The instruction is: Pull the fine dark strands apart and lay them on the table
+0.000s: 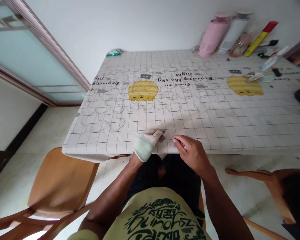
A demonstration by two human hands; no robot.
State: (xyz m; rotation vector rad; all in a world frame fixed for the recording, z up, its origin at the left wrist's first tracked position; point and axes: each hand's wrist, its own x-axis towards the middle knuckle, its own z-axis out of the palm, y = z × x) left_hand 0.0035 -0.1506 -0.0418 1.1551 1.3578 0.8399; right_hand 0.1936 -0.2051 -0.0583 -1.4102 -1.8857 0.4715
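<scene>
My left hand (pixel 150 141), in a white and pale green work glove, is closed in a pinch just above the near edge of the table. My bare right hand (pixel 191 150) is close by on the right, thumb and forefinger pressed together. Whatever either pinch holds is too fine to make out. A faint thin curve shows in the gap between the hands. Under and beyond them lies a checked tablecloth (pixel 150 116) with yellow striped bear balloons and lettering. Rows of thin grey wavy curves (pixel 117 123) run across it; I cannot tell whether they are drawn or lie loose.
A pink bottle-shaped container (pixel 212 36), a pale one (pixel 233 31) and a yellow and red box (pixel 261 39) stand at the back right, near a crumpled glove (pixel 255 76). A green packet (pixel 114 52) lies at the far left corner. Wooden chairs (pixel 65 180) flank me.
</scene>
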